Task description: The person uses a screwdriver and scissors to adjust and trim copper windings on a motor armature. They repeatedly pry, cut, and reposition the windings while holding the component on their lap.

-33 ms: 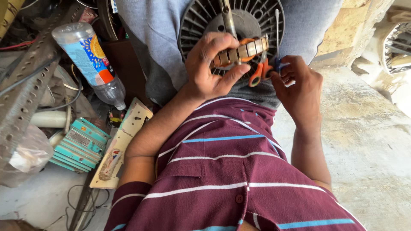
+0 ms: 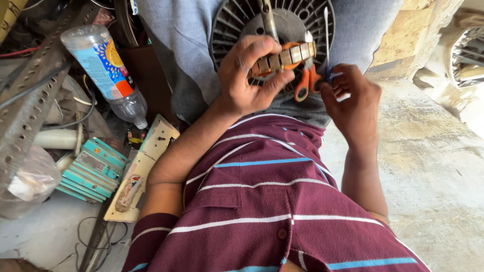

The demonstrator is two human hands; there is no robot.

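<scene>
Your left hand (image 2: 247,75) grips one slotted motor core (image 2: 282,58) at upper centre. Your right hand (image 2: 353,98) pinches one thin blue wire (image 2: 330,75) beside one pair of orange-handled scissors (image 2: 307,80). One plastic bottle (image 2: 103,70) lies upper left.

A plastic bottle (image 2: 103,68) lies near stacked teal boxes (image 2: 96,171) and a perforated metal bar (image 2: 30,108).

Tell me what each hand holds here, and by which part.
Left hand clasps a stator core with copper windings around one end. Right hand pinches a small blue item at its fingertips; its kind cannot be told. Orange-handled scissors lie between them, unheld.
</scene>
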